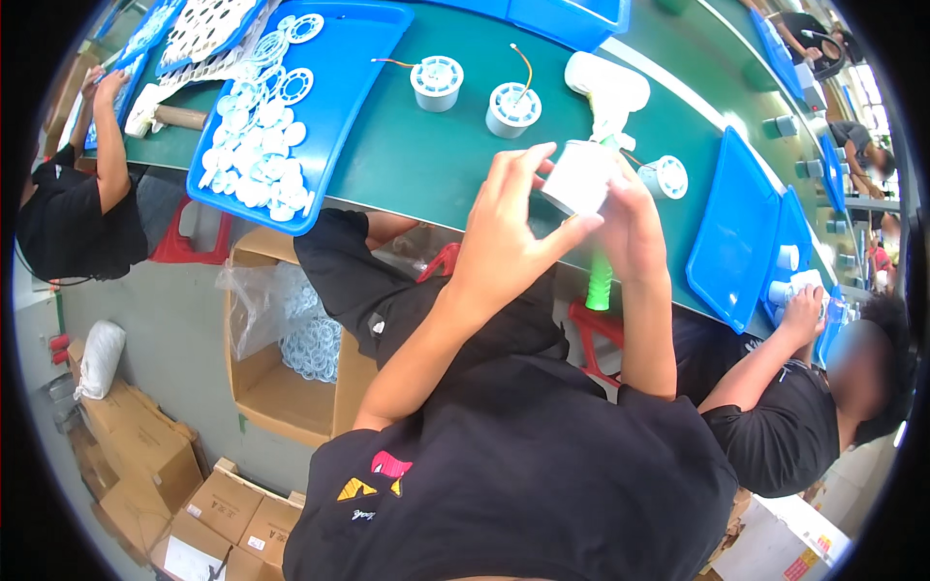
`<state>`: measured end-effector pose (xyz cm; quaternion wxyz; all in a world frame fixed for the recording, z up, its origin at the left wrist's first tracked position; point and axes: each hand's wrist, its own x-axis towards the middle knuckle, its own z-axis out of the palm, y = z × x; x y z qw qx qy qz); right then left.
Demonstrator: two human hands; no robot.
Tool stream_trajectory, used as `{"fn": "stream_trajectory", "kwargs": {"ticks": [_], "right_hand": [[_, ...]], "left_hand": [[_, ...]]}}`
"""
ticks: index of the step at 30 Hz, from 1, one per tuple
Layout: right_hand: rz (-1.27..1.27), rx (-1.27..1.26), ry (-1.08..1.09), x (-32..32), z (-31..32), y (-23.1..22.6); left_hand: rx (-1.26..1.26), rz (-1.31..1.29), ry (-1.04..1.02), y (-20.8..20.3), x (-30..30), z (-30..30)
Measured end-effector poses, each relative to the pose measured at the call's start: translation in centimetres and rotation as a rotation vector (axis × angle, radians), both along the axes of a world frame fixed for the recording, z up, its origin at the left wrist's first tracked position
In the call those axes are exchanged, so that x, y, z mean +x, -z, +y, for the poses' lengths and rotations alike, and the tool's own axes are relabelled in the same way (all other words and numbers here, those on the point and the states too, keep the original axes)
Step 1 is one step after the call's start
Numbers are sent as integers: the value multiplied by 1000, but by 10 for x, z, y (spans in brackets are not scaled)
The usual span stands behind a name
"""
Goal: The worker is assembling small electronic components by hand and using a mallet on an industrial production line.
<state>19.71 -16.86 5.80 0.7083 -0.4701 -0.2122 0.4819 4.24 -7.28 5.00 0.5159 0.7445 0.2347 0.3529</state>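
In front of my chest, above the table's near edge, I hold a white cylindrical housing (pixel 578 176), its plain side toward me. My left hand (pixel 506 223) has its fingers at the housing's left side and its thumb beneath. My right hand (pixel 635 218) closes round the right side, its fingers partly hidden. Behind the housing lies a mallet with a white-wrapped head (pixel 610 85); its green handle (pixel 600 281) juts past the table edge. White cylindrical motors with slotted tops and thin wires stand near: one motor (pixel 437 83), a second motor (pixel 512 109) and a third motor (pixel 668 177), tilted.
Left on the green table (pixel 387 160), a blue tray (pixel 334 145) holds several white rings and discs. Another blue tray (pixel 733 232) stands at right. Co-workers sit on both sides, one with a hand (pixel 802 315) on white parts. An open carton (pixel 291 402) of rings stands below.
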Motion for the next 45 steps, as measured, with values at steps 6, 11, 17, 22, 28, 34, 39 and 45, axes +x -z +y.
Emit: {"fn": "stream_trajectory", "kwargs": {"ticks": [6, 11, 17, 22, 28, 34, 39, 45], "right_hand": [[229, 290, -146, 34, -25, 22], [-502, 146, 132, 32, -28, 6], [-1578, -216, 494, 71, -22, 12], [-1610, -465, 537, 92, -21, 28], [-1734, -615, 565, 109, -21, 31], [-1689, -764, 470, 124, -44, 32], [-1947, -510, 689, 94, -37, 12], [-1096, -333, 153, 4, 41, 4]], "left_hand": [[24, 92, -297, 38, 8, 18], [137, 179, -288, 48, 33, 39], [180, 154, -200, 55, 34, 55], [180, 107, -112, 55, 19, 54], [190, 89, -101, 54, 9, 53], [201, 140, -219, 51, -14, 39], [165, 110, -271, 54, -23, 41], [99, 119, -199, 59, -29, 44]]}}
